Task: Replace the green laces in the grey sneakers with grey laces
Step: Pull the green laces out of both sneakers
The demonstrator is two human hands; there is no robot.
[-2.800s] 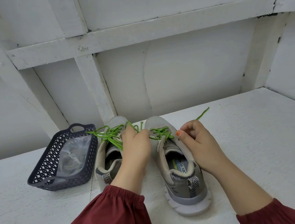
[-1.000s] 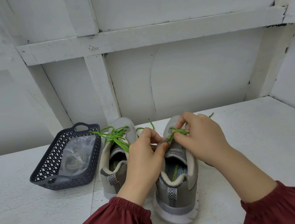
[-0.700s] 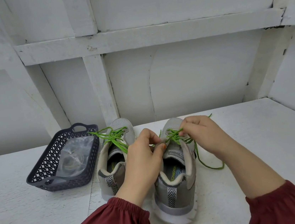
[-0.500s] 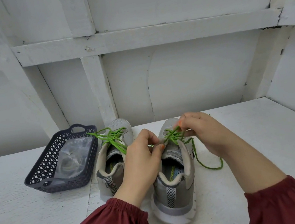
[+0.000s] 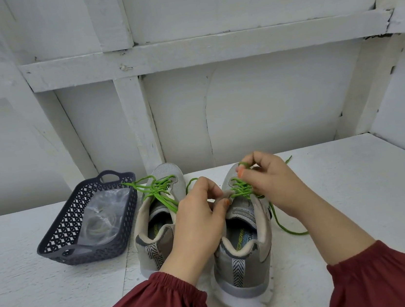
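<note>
White-painted counter, rough and scuffed, carries everything. Toward its left edge sits a dark plastic basket with open lattice walls. It holds a crinkled clear bag of pale coiled laces, judged to be the grey replacements. Mid-counter, two grey mesh sneakers stand side by side, toes to the back edge. The sneaker beside the basket is fully laced in green; the other sneaker is under work. Left hand pinches that shoe's upper beside the eyelets, steadying it. Right hand pinches a loop of the thin, round green lace above the crossings. Step in hand: unlacing the first shoe. Next move, as judged: draw the loose end out through each eyelet in turn, shoe held down.
</note>
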